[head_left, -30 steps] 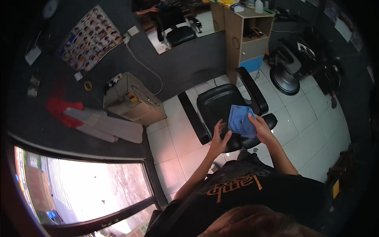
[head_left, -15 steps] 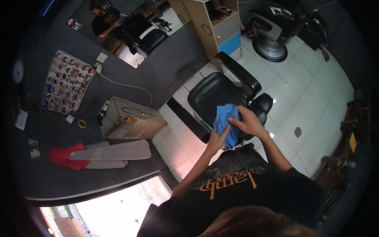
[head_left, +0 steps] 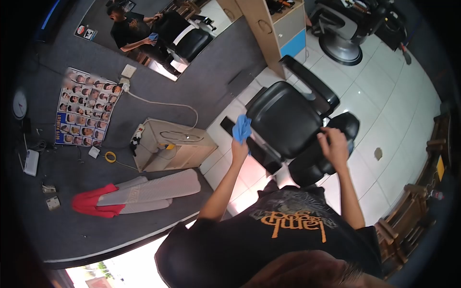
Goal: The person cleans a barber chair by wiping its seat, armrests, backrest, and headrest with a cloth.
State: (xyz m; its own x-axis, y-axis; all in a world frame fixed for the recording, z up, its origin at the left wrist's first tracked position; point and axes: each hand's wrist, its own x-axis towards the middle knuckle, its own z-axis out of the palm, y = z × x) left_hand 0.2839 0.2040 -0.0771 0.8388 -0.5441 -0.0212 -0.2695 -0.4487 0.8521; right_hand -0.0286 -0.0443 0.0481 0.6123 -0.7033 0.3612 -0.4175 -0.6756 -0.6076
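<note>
A crumpled blue cloth (head_left: 241, 128) is bunched in my left hand (head_left: 239, 150), which is closed around its lower end. The hand is over the near-left armrest (head_left: 263, 157) of a black barber chair (head_left: 285, 117). At the chair's backrest is my right hand (head_left: 334, 148), with its fingers bent and somewhat apart. It holds nothing that I can see; whether its fingertips press on the backrest (head_left: 307, 168) is hard to tell. The mirror (head_left: 192, 65) also reflects the chair and the cloth.
A wooden cabinet (head_left: 177, 144) is fixed at the left wall, near a hanging red and grey cape (head_left: 144, 197). A taller cabinet (head_left: 269, 43) stands beyond the chair. Another barber chair (head_left: 341, 45) is at the back right, and wooden furniture (head_left: 403, 211) lines the right side.
Both hands were together on the cloth over the chair. Now they are apart: the left has carried the cloth leftward to the armrest, and the right has let go and moved right to the backrest.
</note>
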